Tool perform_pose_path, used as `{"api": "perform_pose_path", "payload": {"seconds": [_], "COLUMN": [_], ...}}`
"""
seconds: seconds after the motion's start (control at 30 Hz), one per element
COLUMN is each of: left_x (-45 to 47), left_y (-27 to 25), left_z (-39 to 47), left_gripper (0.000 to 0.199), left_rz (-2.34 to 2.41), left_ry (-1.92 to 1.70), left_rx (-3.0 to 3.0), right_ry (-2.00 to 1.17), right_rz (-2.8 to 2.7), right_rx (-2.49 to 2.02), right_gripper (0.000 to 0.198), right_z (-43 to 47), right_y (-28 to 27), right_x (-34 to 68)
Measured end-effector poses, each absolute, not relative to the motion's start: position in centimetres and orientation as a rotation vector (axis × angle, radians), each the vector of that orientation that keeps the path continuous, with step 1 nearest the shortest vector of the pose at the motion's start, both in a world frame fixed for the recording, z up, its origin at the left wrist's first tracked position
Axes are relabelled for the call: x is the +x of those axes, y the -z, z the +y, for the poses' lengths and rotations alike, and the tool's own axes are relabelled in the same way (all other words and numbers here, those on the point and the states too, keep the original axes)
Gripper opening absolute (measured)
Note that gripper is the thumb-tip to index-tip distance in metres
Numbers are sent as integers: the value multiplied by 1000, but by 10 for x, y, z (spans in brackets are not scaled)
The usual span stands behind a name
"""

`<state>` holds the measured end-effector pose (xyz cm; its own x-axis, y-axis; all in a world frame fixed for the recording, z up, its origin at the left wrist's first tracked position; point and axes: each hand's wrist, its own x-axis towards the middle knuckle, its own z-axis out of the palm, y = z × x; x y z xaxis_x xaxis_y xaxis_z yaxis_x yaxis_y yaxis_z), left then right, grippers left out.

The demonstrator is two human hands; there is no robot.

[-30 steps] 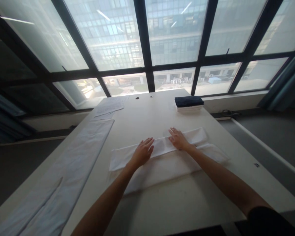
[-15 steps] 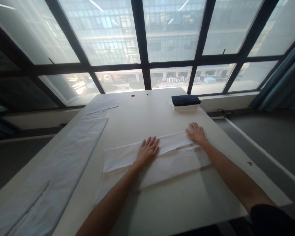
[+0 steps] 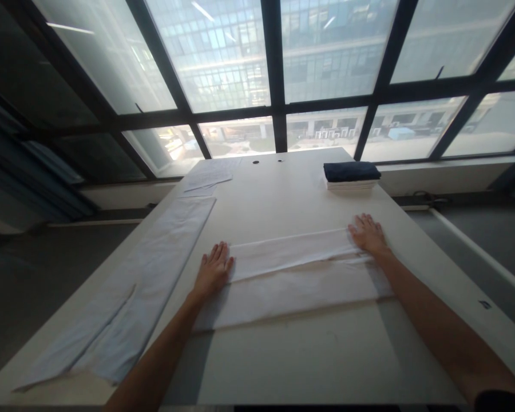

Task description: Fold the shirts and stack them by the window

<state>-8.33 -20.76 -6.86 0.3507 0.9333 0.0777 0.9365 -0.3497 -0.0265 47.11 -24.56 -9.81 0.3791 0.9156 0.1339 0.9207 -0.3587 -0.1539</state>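
A white cloth garment [image 3: 292, 277] lies folded lengthwise across the white table, its upper strip lapped over the lower layer. My left hand [image 3: 215, 268] rests flat on its left end, fingers stretched out. At the opposite end, my right hand [image 3: 368, 233] presses on the upper right corner with fingers extended. Neither hand grips anything. The garment's outer ends are partly covered by my hands and forearms.
Long white trousers [image 3: 150, 263] lie flat along the left side of the table [image 3: 292, 366]. More pale cloth [image 3: 208, 174] lies at the back left. A dark folded cloth [image 3: 351, 171] tops a stack of white folded cloths [image 3: 352, 185] at the back right. Windows stand behind.
My left hand has slid left along the garment, from near its middle to its left end. The right hand stays on the right corner. The camera view has shifted.
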Motion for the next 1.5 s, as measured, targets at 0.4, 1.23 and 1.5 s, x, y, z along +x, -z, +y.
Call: {"api": "perform_pose_path", "payload": {"seconds": [0.4,1.23,1.5], "left_x": [86,158,161], "left_y": [28,60,63], "left_z": [-238,-284,-281], "left_gripper": [56,52,48], "left_rz": [-1365,-732,-732], "left_ry": [394,374,416], "left_rx": [-3003,-3318,-3323], "right_ry": [153,-508,-1214], "right_rz": [-1625,-1133,-1114], "right_rx": [-2043,-2158,-1832], "right_gripper": [46,30,37], "right_z": [-256,-333,-343], "right_y": [62,49,27], "right_x": [415,509,515]}}
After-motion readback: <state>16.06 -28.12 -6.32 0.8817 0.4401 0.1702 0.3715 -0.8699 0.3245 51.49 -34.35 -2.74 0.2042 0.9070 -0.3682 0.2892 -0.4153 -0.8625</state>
